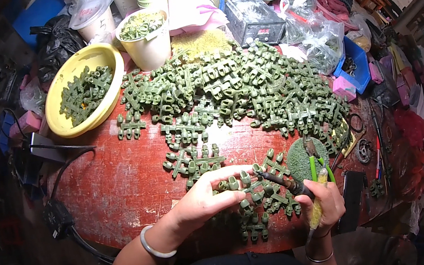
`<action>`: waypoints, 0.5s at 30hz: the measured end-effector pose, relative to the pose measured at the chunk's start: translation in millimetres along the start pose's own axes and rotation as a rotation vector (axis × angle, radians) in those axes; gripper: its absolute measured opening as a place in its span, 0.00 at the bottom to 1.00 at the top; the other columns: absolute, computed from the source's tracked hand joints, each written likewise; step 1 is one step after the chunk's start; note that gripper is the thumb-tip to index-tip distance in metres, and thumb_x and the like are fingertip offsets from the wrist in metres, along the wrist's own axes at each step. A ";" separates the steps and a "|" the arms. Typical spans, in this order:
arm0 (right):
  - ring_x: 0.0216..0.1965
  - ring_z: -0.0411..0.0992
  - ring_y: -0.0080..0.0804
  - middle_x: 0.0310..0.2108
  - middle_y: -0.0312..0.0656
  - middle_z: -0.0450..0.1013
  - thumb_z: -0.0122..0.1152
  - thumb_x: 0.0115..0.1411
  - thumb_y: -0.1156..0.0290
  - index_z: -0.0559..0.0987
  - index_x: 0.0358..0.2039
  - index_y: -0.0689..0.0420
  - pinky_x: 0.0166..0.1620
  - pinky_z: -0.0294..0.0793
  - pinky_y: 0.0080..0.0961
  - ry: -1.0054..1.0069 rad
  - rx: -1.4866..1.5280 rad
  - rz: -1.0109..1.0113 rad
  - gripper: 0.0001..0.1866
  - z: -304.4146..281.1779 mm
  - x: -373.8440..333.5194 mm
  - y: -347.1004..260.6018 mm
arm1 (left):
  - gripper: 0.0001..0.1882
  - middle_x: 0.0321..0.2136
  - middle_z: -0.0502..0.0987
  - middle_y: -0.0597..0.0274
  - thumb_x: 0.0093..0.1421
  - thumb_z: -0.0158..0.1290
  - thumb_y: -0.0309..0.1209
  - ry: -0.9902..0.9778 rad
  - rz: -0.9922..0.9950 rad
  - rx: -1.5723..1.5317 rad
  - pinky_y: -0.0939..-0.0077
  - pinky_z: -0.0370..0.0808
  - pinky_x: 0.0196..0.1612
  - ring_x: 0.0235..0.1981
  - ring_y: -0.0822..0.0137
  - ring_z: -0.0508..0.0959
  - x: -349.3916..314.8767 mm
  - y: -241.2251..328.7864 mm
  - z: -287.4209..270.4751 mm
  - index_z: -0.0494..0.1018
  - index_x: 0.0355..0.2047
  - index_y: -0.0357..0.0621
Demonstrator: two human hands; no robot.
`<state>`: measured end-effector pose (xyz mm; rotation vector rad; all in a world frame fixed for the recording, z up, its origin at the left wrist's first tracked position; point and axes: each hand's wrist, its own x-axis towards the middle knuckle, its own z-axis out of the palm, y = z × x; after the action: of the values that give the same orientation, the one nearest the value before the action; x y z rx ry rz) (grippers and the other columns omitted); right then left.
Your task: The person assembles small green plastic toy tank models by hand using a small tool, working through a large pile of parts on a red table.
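Note:
Green moulded piece [233, 183], branching and knobbly, sits at the fingertips of my left hand [206, 197], whose thumb and fingers are closed on it. My right hand [324, 203] is wrapped round a soldering-iron-like tool [286, 182] with a dark shaft and a yellow-wrapped grip. Its tip meets or nearly meets the piece by my left fingertips; I cannot tell if they touch. Several similar green pieces [254, 224] lie just under and beside my hands. Beyond my right hand, green-handled pliers [312, 163] rest on a round green pad [298, 161].
A large heap of green pieces [248, 78] covers the far red table [114, 186]. Yellow basin [60, 122] with green pieces stands at left, a white bucket [150, 52] behind. A black box with a display [255, 21], blue bin [354, 65] and cables [69, 174] surround the work area.

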<state>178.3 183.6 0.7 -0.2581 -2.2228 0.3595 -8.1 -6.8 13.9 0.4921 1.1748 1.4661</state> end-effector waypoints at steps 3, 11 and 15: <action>0.17 0.69 0.33 0.19 0.37 0.70 0.68 0.58 0.52 0.82 0.32 0.59 0.20 0.67 0.27 0.019 -0.013 0.009 0.20 0.0 -2.9 1.3 | 0.26 0.48 0.76 0.63 0.61 0.54 0.25 0.012 0.018 0.008 0.78 0.73 0.49 0.45 0.77 0.73 -0.3 2.4 2.0 0.68 0.60 0.36; 0.17 0.68 0.33 0.18 0.37 0.69 0.68 0.58 0.51 0.83 0.33 0.58 0.20 0.66 0.27 0.047 -0.007 0.013 0.20 -0.2 0.3 -2.4 | 0.28 0.47 0.77 0.65 0.59 0.56 0.26 0.058 0.095 0.099 0.79 0.72 0.45 0.42 0.77 0.74 2.4 -3.8 1.2 0.68 0.61 0.37; 0.16 0.67 0.32 0.18 0.35 0.68 0.69 0.56 0.50 0.83 0.33 0.56 0.19 0.65 0.26 0.008 -0.008 -0.003 0.20 -1.5 -0.8 -1.5 | 0.28 0.49 0.76 0.64 0.59 0.56 0.25 0.031 0.100 0.135 0.80 0.73 0.42 0.41 0.77 0.74 3.6 -3.5 1.3 0.68 0.61 0.39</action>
<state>179.9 182.3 1.6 -0.2600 -2.2167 0.3481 -6.3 -3.5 10.3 0.6309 1.2952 1.4898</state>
